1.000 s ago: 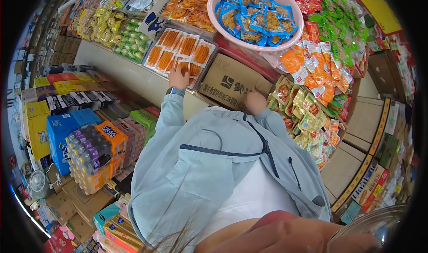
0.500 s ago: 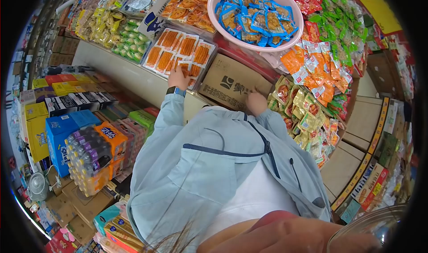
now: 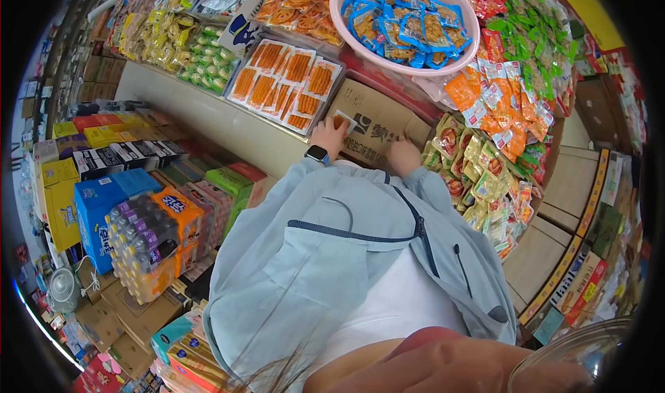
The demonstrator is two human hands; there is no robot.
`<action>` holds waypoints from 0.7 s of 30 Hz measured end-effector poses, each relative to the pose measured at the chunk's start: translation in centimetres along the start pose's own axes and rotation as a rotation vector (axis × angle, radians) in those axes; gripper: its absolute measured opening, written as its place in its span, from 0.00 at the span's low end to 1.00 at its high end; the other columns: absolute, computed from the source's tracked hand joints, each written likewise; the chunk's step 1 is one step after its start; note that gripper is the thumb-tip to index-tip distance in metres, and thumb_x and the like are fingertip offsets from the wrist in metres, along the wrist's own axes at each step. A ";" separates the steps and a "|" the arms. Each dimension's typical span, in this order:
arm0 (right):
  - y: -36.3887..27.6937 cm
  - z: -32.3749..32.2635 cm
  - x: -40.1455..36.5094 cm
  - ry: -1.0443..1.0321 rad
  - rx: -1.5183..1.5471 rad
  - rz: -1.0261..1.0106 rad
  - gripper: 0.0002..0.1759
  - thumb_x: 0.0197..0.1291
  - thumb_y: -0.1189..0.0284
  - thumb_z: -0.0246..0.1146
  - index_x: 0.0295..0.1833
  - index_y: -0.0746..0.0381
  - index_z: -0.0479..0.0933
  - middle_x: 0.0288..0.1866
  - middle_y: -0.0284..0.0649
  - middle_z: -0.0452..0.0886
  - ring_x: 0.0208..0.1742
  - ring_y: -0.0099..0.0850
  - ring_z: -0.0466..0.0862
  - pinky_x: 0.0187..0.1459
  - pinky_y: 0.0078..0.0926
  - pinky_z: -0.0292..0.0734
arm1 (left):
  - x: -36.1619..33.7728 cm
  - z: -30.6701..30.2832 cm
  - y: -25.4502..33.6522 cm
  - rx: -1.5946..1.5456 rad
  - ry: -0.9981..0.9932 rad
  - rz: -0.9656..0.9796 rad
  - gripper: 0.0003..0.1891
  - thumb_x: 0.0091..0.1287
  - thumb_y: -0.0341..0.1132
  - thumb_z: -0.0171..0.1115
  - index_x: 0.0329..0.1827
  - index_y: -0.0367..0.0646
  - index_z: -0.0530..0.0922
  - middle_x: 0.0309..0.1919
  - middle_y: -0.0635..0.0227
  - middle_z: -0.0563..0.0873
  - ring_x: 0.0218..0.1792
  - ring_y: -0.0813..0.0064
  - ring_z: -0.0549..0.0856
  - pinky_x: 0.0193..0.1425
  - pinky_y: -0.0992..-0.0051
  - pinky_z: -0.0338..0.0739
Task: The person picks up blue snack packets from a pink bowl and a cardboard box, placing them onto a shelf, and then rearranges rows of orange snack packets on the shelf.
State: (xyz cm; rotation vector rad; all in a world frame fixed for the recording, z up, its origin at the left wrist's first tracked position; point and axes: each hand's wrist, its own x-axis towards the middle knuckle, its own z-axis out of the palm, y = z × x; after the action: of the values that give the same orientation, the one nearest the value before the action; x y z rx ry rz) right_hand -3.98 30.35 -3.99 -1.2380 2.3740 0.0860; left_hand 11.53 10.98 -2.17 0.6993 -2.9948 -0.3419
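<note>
My left hand (image 3: 328,138), with a dark watch on the wrist, grips a small clear snack packet (image 3: 344,121) with orange-brown food inside. It is over the left part of a brown cardboard box (image 3: 364,102) printed with dark characters. Just left of that hand is a clear tray (image 3: 232,99) of flat packets of orange snack strips (image 3: 298,67). On the box's right part rests my right hand (image 3: 404,156), its fingers curled inward against the cardboard. Whether anything is between those fingers is hidden.
Behind the box stands a pink basin (image 3: 335,12) of blue snack packets. To the right lie gold packets (image 3: 478,178) and orange packets (image 3: 495,102). Green-and-white sweets (image 3: 208,67) fill a tray at left. Shrink-wrapped bottles (image 3: 142,244) and a small fan (image 3: 64,289) stand lower left.
My left hand has moved right from the tray of snack strips to the cardboard box, bringing a packet with it. My right hand stays at the box's right part. The view has shifted slightly.
</note>
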 end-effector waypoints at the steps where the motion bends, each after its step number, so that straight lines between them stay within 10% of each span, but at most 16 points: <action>1: -0.1 -1.1 -0.3 -0.024 0.042 0.027 0.25 0.64 0.68 0.52 0.63 0.68 0.76 0.73 0.62 0.65 0.68 0.50 0.75 0.59 0.41 0.80 | 0.3 0.6 -0.5 0.034 0.028 0.033 0.20 0.61 0.42 0.65 0.58 0.55 0.78 0.42 0.59 0.77 0.41 0.56 0.81 0.44 0.57 0.76; 8: 0.2 -2.5 -0.7 -0.043 0.091 0.002 0.25 0.63 0.68 0.52 0.63 0.68 0.76 0.74 0.61 0.64 0.69 0.49 0.74 0.59 0.40 0.80 | 1.8 -2.1 -0.8 0.175 0.017 0.104 0.19 0.58 0.42 0.65 0.54 0.53 0.81 0.46 0.63 0.79 0.48 0.60 0.79 0.49 0.60 0.72; 15: -0.6 -1.1 -0.4 -0.031 0.040 0.034 0.27 0.61 0.67 0.56 0.63 0.69 0.75 0.75 0.60 0.62 0.73 0.50 0.70 0.61 0.40 0.79 | 10.5 -0.8 -6.3 0.136 0.430 -0.084 0.27 0.65 0.46 0.61 0.66 0.46 0.73 0.57 0.58 0.78 0.57 0.55 0.77 0.59 0.56 0.72; 21: -0.3 -2.4 -0.7 -0.057 0.146 0.049 0.27 0.60 0.67 0.56 0.63 0.70 0.75 0.76 0.60 0.61 0.74 0.51 0.68 0.64 0.41 0.76 | 13.7 -3.1 -6.0 0.055 -0.132 -0.300 0.28 0.69 0.48 0.59 0.69 0.46 0.70 0.61 0.49 0.75 0.61 0.48 0.77 0.61 0.55 0.76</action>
State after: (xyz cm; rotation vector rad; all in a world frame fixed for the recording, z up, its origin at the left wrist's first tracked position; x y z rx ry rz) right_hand -4.31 30.06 -1.57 -1.0948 2.3170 -0.0360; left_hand 2.19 -0.97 -0.53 1.1815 -3.0289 -0.3304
